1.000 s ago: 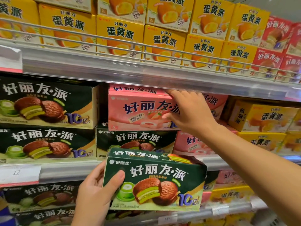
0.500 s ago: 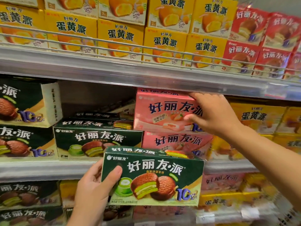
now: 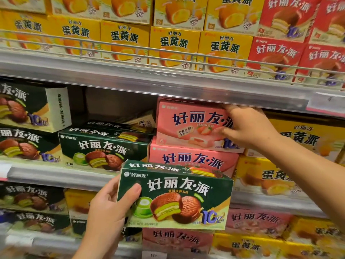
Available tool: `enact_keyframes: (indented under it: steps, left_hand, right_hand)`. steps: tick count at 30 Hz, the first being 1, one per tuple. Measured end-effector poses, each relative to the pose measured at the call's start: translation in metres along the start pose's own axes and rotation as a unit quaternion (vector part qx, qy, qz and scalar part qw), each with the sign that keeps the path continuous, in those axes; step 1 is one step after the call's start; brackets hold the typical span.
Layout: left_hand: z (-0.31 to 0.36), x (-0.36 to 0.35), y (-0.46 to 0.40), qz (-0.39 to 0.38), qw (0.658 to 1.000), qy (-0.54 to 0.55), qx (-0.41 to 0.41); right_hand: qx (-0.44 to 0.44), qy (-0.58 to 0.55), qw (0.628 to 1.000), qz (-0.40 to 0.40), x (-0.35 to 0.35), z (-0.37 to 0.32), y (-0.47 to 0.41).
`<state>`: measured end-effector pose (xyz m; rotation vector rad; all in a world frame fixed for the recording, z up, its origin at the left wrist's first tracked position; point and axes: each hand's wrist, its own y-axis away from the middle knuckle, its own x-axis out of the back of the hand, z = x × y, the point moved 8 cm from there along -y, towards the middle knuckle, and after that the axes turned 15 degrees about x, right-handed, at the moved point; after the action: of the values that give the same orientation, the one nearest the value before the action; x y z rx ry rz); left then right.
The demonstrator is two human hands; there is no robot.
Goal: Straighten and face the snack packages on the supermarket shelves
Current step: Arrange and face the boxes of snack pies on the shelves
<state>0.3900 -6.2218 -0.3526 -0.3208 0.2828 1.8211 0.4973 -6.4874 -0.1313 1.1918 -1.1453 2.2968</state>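
My left hand (image 3: 108, 210) grips the left end of a dark green pie box (image 3: 175, 197), held in front of the middle shelf with its face toward me. My right hand (image 3: 248, 126) grips the right end of the upper pink strawberry pie box (image 3: 188, 124), thumb on its face and fingers over its top. That box sits on a second pink box (image 3: 192, 161). Left of the pink stack, a single green box (image 3: 104, 148) lies on the middle shelf with an open gap above it.
Taller stacks of green boxes (image 3: 28, 116) stand at the left of the middle shelf (image 3: 56, 176). Yellow egg-yolk pie boxes (image 3: 302, 139) sit to the right. The top shelf holds yellow (image 3: 173, 43) and red boxes (image 3: 276, 53) behind a wire rail. Lower shelves hold more mixed boxes.
The upper pink box has slid right with my right hand, uncovering the gap above the single green box. The green box in my left hand has drifted right with the view.
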Motion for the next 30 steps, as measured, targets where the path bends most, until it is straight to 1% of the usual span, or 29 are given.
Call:
enact_keyframes:
  steps: [3,7,8,9,11,12,13,14,15,18,21,24,25,27,30]
  left_hand:
    - [0.004,-0.002,0.003,0.014,1.0,-0.007,-0.011]
    - [0.007,-0.005,0.004,0.014,1.0,-0.011,-0.01]
    - [0.008,-0.006,0.005,0.013,1.0,-0.016,-0.01]
    - [0.01,-0.006,0.006,0.012,1.0,-0.022,-0.009]
    - [0.014,-0.005,0.009,0.013,0.999,-0.029,-0.008]
    - [0.016,-0.004,0.01,0.012,0.999,-0.033,-0.01]
    - [0.017,-0.001,0.01,0.012,0.999,-0.038,-0.013]
    - [0.018,0.001,0.011,0.01,0.999,-0.043,-0.015]
    - [0.02,0.004,0.013,0.009,0.999,-0.047,-0.017]
    - [0.034,0.008,0.018,0.005,0.997,-0.067,-0.047]
    - [0.049,0.014,0.022,-0.001,0.995,-0.07,-0.075]
    - [0.063,0.03,0.022,-0.012,0.994,-0.065,-0.084]
    - [0.067,0.036,0.022,-0.018,0.995,-0.059,-0.081]
    - [0.079,0.052,0.02,-0.029,0.995,-0.057,-0.081]
    - [0.111,0.08,0.014,-0.025,0.982,-0.134,-0.128]
  right_hand:
    - [-0.003,-0.003,1.0,0.005,0.0,0.001,0.001]
    - [-0.011,0.015,0.999,-0.03,-0.007,0.001,0.002]
    - [-0.005,0.009,1.0,-0.027,-0.007,-0.002,0.005]
    - [0.009,-0.007,1.0,-0.007,-0.004,-0.007,0.009]
    - [0.057,-0.075,0.994,0.061,0.007,-0.027,0.025]
    - [0.086,-0.122,0.985,0.091,0.012,-0.04,0.035]
    - [0.116,-0.164,0.974,0.105,0.013,-0.053,0.045]
    - [0.14,-0.194,0.966,0.097,0.01,-0.066,0.054]
    - [0.157,-0.217,0.961,0.074,0.004,-0.079,0.062]
    - [0.178,-0.27,0.946,-0.021,-0.013,-0.112,0.07]
    - [0.202,-0.229,0.95,-0.064,-0.021,-0.135,0.06]
    - [0.195,-0.199,0.957,-0.076,-0.015,-0.155,0.046]
    - [0.199,-0.193,0.959,-0.063,-0.011,-0.163,0.042]
    - [0.214,-0.161,0.963,-0.012,0.005,-0.18,0.03]
    - [0.223,-0.104,0.969,0.029,0.026,-0.206,0.004]
